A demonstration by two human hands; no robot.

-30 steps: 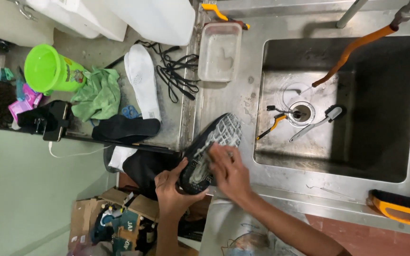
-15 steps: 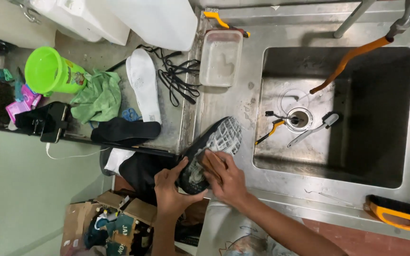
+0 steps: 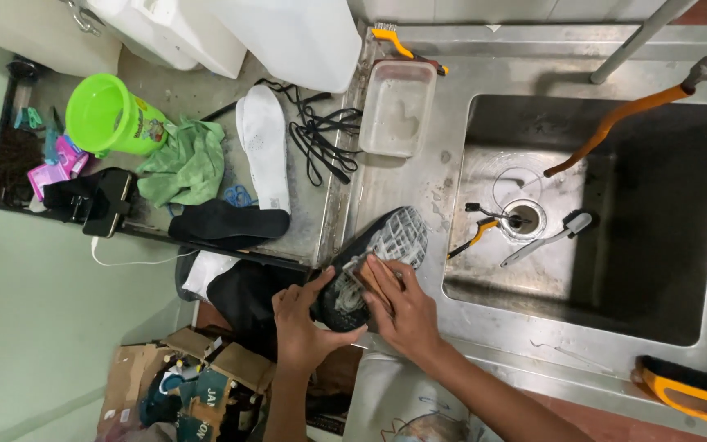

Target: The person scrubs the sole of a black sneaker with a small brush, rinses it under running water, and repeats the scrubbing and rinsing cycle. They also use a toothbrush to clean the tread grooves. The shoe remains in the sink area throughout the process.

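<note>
A black shoe [image 3: 390, 237] lies sole-up on the steel counter [image 3: 419, 184] left of the sink basin, its pale grid-patterned tread facing me. My left hand [image 3: 303, 321] grips the shoe's near end from the left. My right hand [image 3: 403, 309] lies over the sole with its fingers pressed on a small tan pad or brush [image 3: 359, 272] against the tread. I cannot make out exactly what that small thing is.
The steel sink basin [image 3: 615, 286] holds an orange hose [image 3: 607, 131] and two small brushes [image 3: 472, 239] by the drain. A clear tub [image 3: 398, 106], black laces [image 3: 321, 139], white insole [image 3: 265, 143], black insole [image 3: 227, 223], green cloth [image 3: 182, 164] and green cup [image 3: 108, 115] lie left.
The shoe stays on the counter in both hands. My right hand has shifted slightly along the sole, toward the near end.
</note>
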